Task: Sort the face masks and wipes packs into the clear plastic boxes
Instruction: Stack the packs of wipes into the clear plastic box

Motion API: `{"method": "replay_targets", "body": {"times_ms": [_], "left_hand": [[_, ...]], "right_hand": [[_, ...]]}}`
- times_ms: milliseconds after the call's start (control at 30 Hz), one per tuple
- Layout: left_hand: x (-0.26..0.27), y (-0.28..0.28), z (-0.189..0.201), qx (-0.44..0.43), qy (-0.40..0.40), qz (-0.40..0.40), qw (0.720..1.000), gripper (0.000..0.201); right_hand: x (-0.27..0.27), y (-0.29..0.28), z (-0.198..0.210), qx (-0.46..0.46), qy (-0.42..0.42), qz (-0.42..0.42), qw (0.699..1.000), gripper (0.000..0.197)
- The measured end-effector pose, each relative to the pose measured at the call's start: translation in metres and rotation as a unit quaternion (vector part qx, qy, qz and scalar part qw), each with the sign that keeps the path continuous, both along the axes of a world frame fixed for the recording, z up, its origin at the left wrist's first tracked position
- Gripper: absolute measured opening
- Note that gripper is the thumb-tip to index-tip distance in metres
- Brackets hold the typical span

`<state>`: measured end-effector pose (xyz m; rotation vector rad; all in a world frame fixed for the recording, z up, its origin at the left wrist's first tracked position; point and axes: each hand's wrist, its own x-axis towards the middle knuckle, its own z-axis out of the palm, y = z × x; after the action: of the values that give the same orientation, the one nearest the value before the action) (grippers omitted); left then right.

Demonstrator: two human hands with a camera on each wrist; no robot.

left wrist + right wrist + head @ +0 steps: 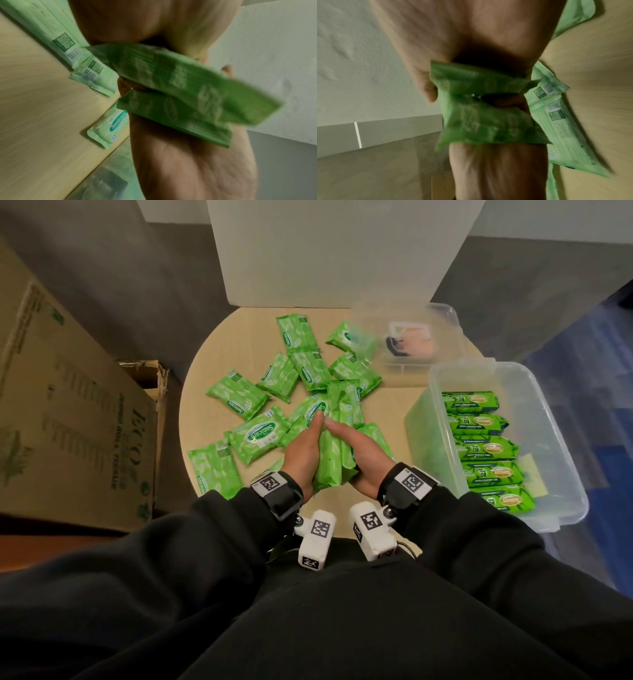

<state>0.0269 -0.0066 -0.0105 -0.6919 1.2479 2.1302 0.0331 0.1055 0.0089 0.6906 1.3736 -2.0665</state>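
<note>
- While both palms press inward, the left hand and right hand sandwich a bundle of small wipes packs held on edge between them, fingers straight, not curled round; the wrist views show the packs squeezed between the two palms, blurred.
- Step in hand, as I judge it: gathering the small packs into one stack for carrying to a box.
- More loose wipes packs lie scattered flat on the round counter, ahead and to the left of the hands.
- Large clear box stands to the right, overhanging the counter rim, with a row of bigger wipes packs already in it.
- Smaller clear box sits at the far right; contents blurred, possibly masks.
- Next move calls for steady inward pressure while lifting, then swinging right, clearing the box wall.
- Room: near edge of the counter is just below the wrists; cardboard carton stands off to the left, a white panel behind.
</note>
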Motion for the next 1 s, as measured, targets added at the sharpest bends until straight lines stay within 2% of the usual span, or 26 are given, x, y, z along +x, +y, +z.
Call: {"method": "replay_targets", "body": {"times_ms": [67, 133, 200, 300, 433, 533, 600, 633, 667, 700, 733, 767, 800, 867, 933, 1000], "left_hand": [[-0.001, -0.001, 0.002, -0.006, -0.003, -0.009, 1.000, 0.054], [-0.005, -0.006, 0.005, 0.023, -0.014, -0.013, 1.000, 0.049], [-0.010, -0.016, 0.009, 0.051, -0.034, -0.020, 0.998, 0.043], [-0.019, -0.036, 0.012, 0.067, -0.045, -0.015, 0.997, 0.041], [-0.033, -0.051, 0.018, 0.024, 0.078, 0.059, 0.995, 0.035], [-0.036, -0.051, 0.028, -0.034, 0.214, 0.040, 0.975, 0.038], [-0.031, -0.049, 0.032, -0.100, 0.317, -0.072, 0.940, 0.049], [-0.026, -0.047, 0.031, -0.164, 0.365, -0.161, 0.902, 0.055], [-0.021, -0.046, 0.028, -0.227, 0.403, -0.247, 0.852, 0.063], [-0.018, -0.047, 0.024, -0.266, 0.419, -0.306, 0.813, 0.066], [-0.015, -0.048, 0.022, -0.273, 0.419, -0.330, 0.801, 0.066], [-0.014, -0.049, 0.021, -0.257, 0.403, -0.325, 0.816, 0.063], [-0.013, -0.051, 0.020, -0.234, 0.380, -0.300, 0.843, 0.060], [-0.014, -0.054, 0.014, -0.198, 0.329, -0.214, 0.898, 0.049], [-0.017, -0.057, 0.008, -0.178, 0.275, -0.133, 0.936, 0.042], [-0.016, -0.056, 0.002, -0.127, 0.184, -0.134, 0.966, 0.058]], "right_hand": [[-0.001, 0.004, 0.002, -0.025, -0.004, -0.052, 0.998, 0.046], [-0.002, 0.011, 0.007, -0.062, -0.010, -0.101, 0.993, 0.035], [-0.004, 0.020, 0.008, -0.080, -0.020, -0.128, 0.988, 0.034], [-0.004, 0.028, 0.006, -0.026, -0.046, -0.123, 0.991, 0.040], [0.001, 0.034, 0.004, 0.006, -0.087, -0.094, 0.992, 0.044], [0.001, 0.034, 0.000, -0.032, -0.077, -0.098, 0.992, 0.048], [0.000, 0.031, 0.004, -0.071, -0.056, -0.113, 0.989, 0.060], [0.000, 0.029, 0.007, -0.090, -0.051, -0.112, 0.988, 0.064], [0.000, 0.029, 0.010, -0.106, -0.049, -0.100, 0.988, 0.064], [0.001, 0.028, 0.012, -0.110, -0.047, -0.082, 0.989, 0.059], [0.001, 0.028, 0.011, -0.099, -0.042, -0.062, 0.992, 0.049], [0.002, 0.029, 0.010, -0.078, -0.041, -0.046, 0.995, 0.041], [0.003, 0.031, 0.008, -0.057, -0.039, -0.034, 0.997, 0.037], [0.004, 0.034, 0.004, -0.049, -0.037, -0.025, 0.998, 0.036], [0.004, 0.035, 0.004, -0.052, -0.034, -0.038, 0.997, 0.034], [0.000, 0.033, -0.001, -0.057, -0.036, -0.055, 0.996, 0.041]]}}
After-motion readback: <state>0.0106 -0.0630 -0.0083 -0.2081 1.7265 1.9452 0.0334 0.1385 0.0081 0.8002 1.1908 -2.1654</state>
